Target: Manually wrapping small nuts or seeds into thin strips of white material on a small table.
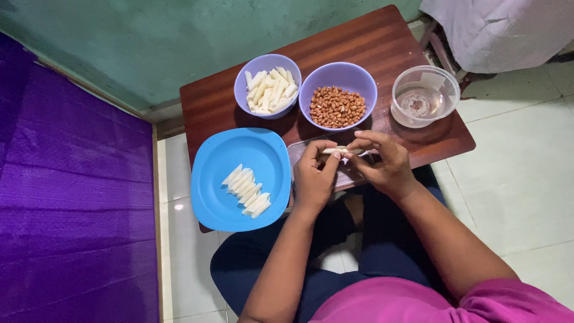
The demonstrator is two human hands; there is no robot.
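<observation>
White strip: one pale, narrow piece (335,150), held level between both hands just above the near table edge, at 6 o'clock from the bowl of peanuts.
Left hand: left hand (313,179) with the back up, thumb and fingertips pinched on the strip's left end; the forearm runs down toward 7 o'clock.
Right hand: right hand (382,162) with fingers curled over, its grip closed on the strip's right end; the forearm runs toward 5 o'clock, into a pink sleeve (508,302).
Bowls: two lilac bowls. One (246,91) holds white strips, too heaped to count surely. The other (365,84), at its 3 o'clock, holds brown peanuts (337,107), too many to count.
Clear container: one round clear tub (442,78) at 3 o'clock from the peanut bowl, with a little clear liquid in it.
Blue plate: one (215,197), at 9 o'clock from the hands, overhanging the near edge, with a slanting row of about nine white strips (247,190), touching side by side.
Clear tray: one (297,154) under the hands, mostly hidden by them; contents cannot be made out.
Table: one small dark wooden table (382,42), its near edge covered by plate and hands.
Cut off: white cloth (496,30) at 1 o'clock and purple cloth (72,197) at 9 o'clock both run out of frame.
</observation>
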